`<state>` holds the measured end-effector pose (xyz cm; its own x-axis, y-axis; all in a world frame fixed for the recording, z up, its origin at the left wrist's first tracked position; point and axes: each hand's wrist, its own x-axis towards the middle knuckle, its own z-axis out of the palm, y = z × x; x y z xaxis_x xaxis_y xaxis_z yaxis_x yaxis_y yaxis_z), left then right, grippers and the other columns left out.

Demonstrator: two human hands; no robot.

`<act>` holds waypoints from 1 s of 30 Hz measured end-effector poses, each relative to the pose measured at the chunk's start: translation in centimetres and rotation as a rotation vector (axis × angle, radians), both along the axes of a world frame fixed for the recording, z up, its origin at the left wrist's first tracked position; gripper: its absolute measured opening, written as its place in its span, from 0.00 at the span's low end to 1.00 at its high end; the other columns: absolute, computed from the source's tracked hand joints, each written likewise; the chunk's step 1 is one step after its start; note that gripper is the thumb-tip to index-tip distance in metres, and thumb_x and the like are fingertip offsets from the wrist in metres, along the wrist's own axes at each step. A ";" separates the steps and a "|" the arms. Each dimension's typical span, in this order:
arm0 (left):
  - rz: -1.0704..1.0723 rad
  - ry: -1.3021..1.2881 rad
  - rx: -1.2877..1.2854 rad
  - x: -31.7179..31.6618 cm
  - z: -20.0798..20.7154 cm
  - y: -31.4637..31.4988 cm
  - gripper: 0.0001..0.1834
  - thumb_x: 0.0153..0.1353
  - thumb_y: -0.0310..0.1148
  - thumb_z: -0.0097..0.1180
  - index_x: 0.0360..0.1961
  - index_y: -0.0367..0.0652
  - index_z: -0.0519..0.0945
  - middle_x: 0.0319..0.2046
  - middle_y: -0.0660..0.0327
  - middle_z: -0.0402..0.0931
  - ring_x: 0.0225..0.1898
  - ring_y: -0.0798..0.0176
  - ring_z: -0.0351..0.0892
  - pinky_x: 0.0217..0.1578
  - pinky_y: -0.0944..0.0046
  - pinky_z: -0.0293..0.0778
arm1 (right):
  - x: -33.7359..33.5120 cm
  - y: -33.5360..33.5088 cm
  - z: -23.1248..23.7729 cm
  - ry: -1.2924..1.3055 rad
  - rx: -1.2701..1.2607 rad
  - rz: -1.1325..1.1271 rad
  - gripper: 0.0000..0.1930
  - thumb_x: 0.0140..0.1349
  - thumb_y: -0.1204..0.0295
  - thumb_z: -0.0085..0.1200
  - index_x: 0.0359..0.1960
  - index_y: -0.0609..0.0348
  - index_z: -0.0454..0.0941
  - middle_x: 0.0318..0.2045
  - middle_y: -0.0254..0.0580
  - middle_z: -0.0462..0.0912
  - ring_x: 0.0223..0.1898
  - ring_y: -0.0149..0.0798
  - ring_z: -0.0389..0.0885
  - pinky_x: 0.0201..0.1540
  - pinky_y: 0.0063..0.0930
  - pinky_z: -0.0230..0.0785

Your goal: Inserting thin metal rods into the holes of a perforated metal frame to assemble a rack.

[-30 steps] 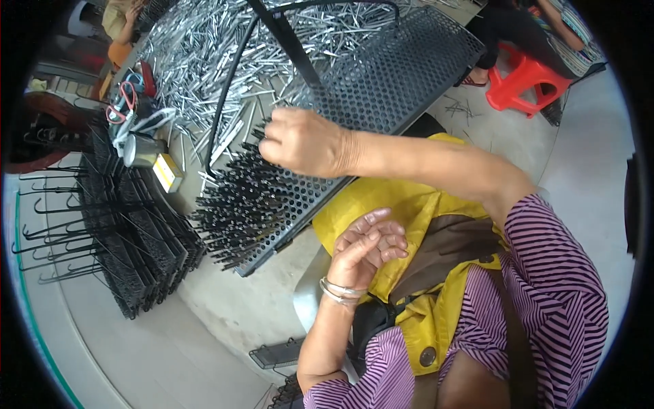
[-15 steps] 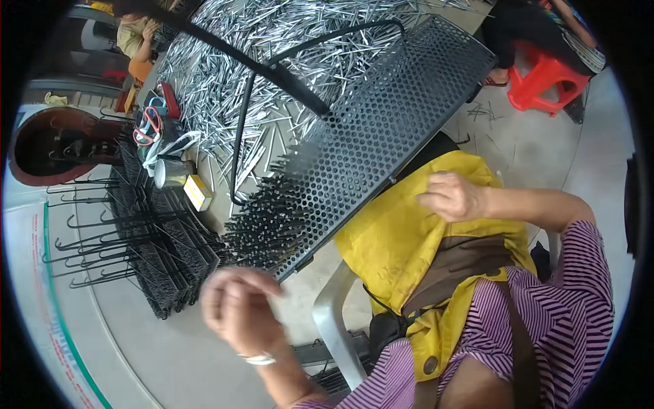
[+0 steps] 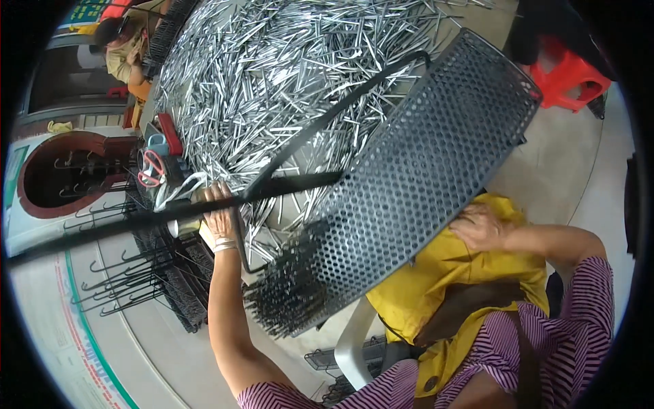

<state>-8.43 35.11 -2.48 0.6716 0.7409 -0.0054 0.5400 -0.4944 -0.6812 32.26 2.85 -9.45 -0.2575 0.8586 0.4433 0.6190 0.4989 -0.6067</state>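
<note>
A black perforated metal rack (image 3: 422,163) slants in front of me, its lower left end packed with short dark rods (image 3: 289,290). My left hand (image 3: 219,217) reaches past that end to the near edge of a pile of thin silvery metal sticks (image 3: 272,88). Its fingers look stretched out, and a dark bar (image 3: 150,217) crosses in front of them. A small yellow-and-white box (image 3: 206,234) is partly hidden beside it. By the rack's lower right edge, over the yellow apron (image 3: 422,283), my right hand (image 3: 480,228) has its fingers curled; whatever they hold is hidden.
Red-handled scissors (image 3: 151,168) and a red object (image 3: 169,133) lie left of the pile. Racks with black hooks (image 3: 126,273) stand farther left, below a round reddish-brown basin (image 3: 34,180). A red stool (image 3: 569,78) stands far right. Another person (image 3: 126,58) sits far left.
My left hand has moved forward from below the rack to the pile's edge. The dark bar now slants down to the left. The rack appears farther right, and my right hand is nearer its edge.
</note>
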 end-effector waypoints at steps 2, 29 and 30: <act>-0.159 -0.046 0.100 2.7 -0.7 1.2 0.26 0.49 0.31 0.42 0.52 0.33 0.62 0.51 0.50 0.62 0.52 0.48 0.61 0.50 0.47 0.56 | 0.3 0.2 0.1 -0.050 -0.025 0.016 0.07 0.39 0.80 0.51 0.24 0.65 0.72 0.21 0.47 0.75 0.23 0.44 0.75 0.25 0.31 0.68; -0.119 -0.340 -0.376 15.0 0.2 7.7 0.26 0.35 0.27 0.57 0.41 0.42 0.67 0.31 0.54 0.72 0.37 0.50 0.70 0.38 0.55 0.64 | 0.7 0.3 -2.2 -0.210 -0.124 0.177 0.19 0.39 0.75 0.47 0.39 0.62 0.74 0.40 0.52 0.74 0.42 0.49 0.73 0.47 0.46 0.62; -0.107 -0.313 -0.355 15.1 0.4 6.9 0.26 0.34 0.27 0.58 0.41 0.42 0.67 0.31 0.55 0.72 0.37 0.52 0.69 0.39 0.56 0.64 | 0.5 0.0 -2.8 -0.198 -0.099 0.169 0.19 0.39 0.75 0.48 0.38 0.62 0.74 0.40 0.52 0.74 0.42 0.49 0.73 0.47 0.46 0.62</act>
<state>6.62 42.02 -2.11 0.7537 0.6565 -0.0312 0.6254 -0.7310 -0.2730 32.73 2.81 -12.26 -0.4738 0.8328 0.2864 0.6434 0.5494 -0.5331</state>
